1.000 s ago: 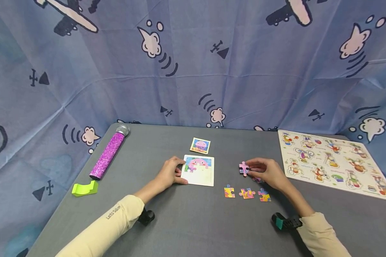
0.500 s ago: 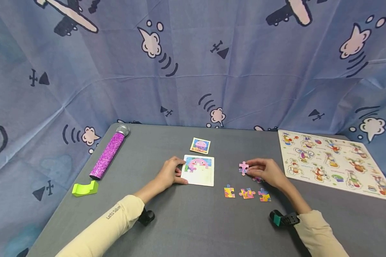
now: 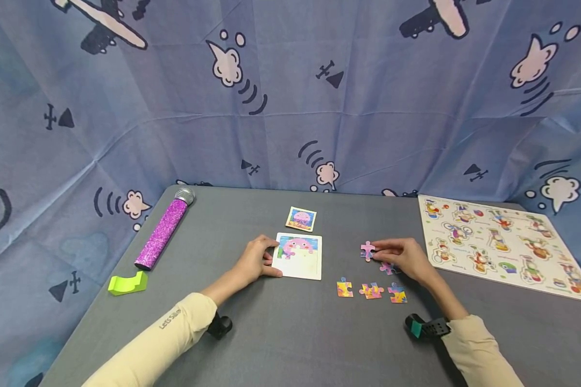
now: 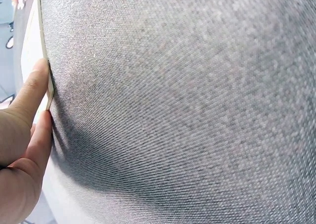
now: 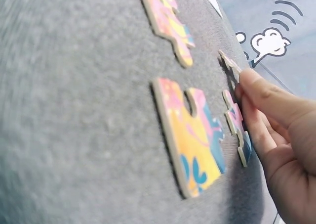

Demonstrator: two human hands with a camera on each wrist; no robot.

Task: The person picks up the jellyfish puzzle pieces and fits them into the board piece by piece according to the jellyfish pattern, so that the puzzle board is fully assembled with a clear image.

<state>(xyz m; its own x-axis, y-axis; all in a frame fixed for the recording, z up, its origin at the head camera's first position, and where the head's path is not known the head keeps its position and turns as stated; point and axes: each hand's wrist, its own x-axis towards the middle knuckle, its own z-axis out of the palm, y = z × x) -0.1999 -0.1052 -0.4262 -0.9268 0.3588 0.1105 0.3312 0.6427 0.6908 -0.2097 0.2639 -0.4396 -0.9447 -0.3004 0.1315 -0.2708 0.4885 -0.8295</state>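
In the head view, my left hand (image 3: 255, 262) grips the left edge of a white square puzzle board (image 3: 296, 270), which lies flat and bears part of a pink picture in its upper half. Thumb and a finger meet the edge of the puzzle board (image 4: 34, 41) in the left wrist view. My right hand (image 3: 406, 260) pinches a pink puzzle piece (image 3: 367, 250) by its right side. Just below that hand lies another pink-and-blue puzzle piece (image 3: 387, 268). Nearer the front, a yellow puzzle piece (image 3: 345, 288), a pink-and-yellow one (image 3: 372, 291) and a blue-and-yellow one (image 3: 397, 294) form a row.
A small picture card (image 3: 301, 219) lies behind the board. At the left are a glittery purple microphone (image 3: 163, 234) and a lime-green curved block (image 3: 128, 284). A large illustrated board (image 3: 489, 252) covers the right rear of the grey table (image 3: 290, 338). Patterned blue cloth (image 3: 281, 107) hangs behind.
The right hand and its pink piece have shifted very slightly, so more of the pink-and-blue piece beneath shows. The left hand and the puzzle board stay in place.
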